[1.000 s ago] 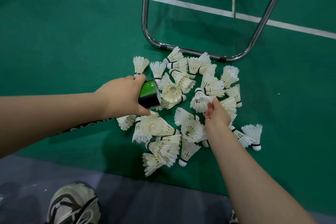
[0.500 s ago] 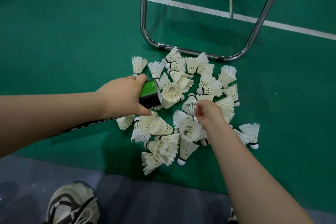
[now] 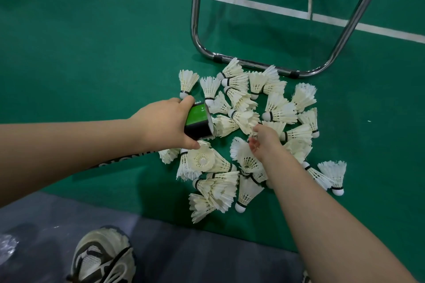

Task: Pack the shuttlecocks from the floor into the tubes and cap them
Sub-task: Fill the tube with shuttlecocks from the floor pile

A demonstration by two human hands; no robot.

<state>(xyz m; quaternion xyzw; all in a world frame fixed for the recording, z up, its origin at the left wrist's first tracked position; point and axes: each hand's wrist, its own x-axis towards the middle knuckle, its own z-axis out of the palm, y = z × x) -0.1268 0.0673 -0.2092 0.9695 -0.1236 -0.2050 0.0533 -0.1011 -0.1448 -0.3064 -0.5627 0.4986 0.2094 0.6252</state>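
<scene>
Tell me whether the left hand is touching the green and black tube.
Touching. The head view shows the left hand gripping the tube, with fingers over its top and the thumb under it, near the open end.

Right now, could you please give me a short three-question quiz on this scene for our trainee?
1. True or false: the end of the tube facing the shuttlecocks is capped.
2. Which hand grips the tube?
3. The metal frame stands: A) beyond the pile; B) between the pile and the person; C) on top of the pile.
Key: 1 false, that end is open; 2 the left hand; 3 A.
</scene>
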